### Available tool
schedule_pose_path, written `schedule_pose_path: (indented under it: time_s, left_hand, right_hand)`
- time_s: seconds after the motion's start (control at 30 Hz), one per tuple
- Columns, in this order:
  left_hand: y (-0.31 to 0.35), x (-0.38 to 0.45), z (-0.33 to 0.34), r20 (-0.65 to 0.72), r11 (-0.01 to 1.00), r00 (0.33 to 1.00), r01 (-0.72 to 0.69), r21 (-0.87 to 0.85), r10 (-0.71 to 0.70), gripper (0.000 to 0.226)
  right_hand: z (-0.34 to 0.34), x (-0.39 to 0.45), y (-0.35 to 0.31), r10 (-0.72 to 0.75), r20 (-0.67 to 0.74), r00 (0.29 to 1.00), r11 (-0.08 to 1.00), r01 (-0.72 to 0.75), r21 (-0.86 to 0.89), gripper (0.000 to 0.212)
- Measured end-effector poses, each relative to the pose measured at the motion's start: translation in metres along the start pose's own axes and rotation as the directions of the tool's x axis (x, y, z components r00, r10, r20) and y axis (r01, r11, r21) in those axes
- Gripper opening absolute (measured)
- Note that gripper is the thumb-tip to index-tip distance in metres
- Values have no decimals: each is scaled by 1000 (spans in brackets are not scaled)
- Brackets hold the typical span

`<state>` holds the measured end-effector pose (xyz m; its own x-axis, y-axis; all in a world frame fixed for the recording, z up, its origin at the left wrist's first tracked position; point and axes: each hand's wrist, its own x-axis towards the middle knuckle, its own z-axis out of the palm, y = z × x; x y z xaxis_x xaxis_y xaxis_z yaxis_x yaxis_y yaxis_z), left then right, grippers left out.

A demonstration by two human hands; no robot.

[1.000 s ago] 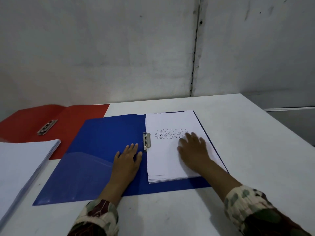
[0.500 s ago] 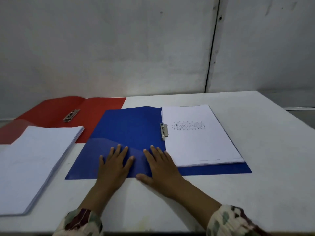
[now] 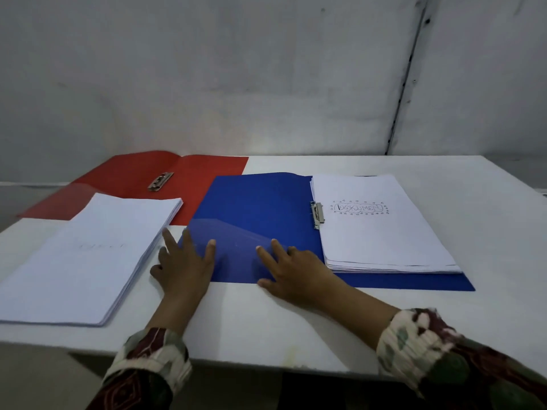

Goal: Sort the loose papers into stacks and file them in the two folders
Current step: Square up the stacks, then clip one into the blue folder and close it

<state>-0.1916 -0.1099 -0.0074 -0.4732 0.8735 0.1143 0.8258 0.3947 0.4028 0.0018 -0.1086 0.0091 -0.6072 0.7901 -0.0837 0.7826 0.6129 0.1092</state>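
Flat hands (image 3: 236, 267) on blue folder (image 3: 260, 202)

Loose paper stack (image 3: 85, 255) cut off at the frame's left edge, its faint top-sheet writing illegible, red folder (image 3: 177, 179) partly hidden beneath that stack and the blue folder (image 3: 257, 202), patterned sleeves (image 3: 429, 344) cropped at bottom edge

A white table (image 3: 370, 315) stands against the grey wall and carries everything. An open blue folder (image 3: 260, 208) lies flat near its middle. Behind and to the left of the blue folder lies an open red folder (image 3: 204, 179) (its metal clip bare), the blue one's corner overlapping it. Just left of the blue folder sits a loose stack of white paper (image 3: 85, 261), its far end resting on the red folder.
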Motion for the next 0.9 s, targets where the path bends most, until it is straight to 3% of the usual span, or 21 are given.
schedule_pose_path:
  time_s: [0.43, 0.63, 0.77, 0.9]
  left_hand:
    - [10, 3, -11, 11, 977, 1000, 27, -213, -26, 62]
    - [14, 12, -20, 81, 886, 994, 99, -454, -70, 66]
    - [11, 16, -25, 76, 918, 987, 163, -363, -145, 65]
    - [18, 11, -38, -75, 967, 992, 77, -244, -98, 63]
  right_hand:
    - [-4, -1, -1, -56, -24, 998, 998, 56, -2, 70]
    - [-1, 2, -6, -21, -73, 997, 1000, 19, -25, 57]
    - [-5, -1, -7, 18, -120, 993, 996, -29, -89, 52]
    - [0, 0, -5, 14, -404, 915, 982, -90, -169, 58]
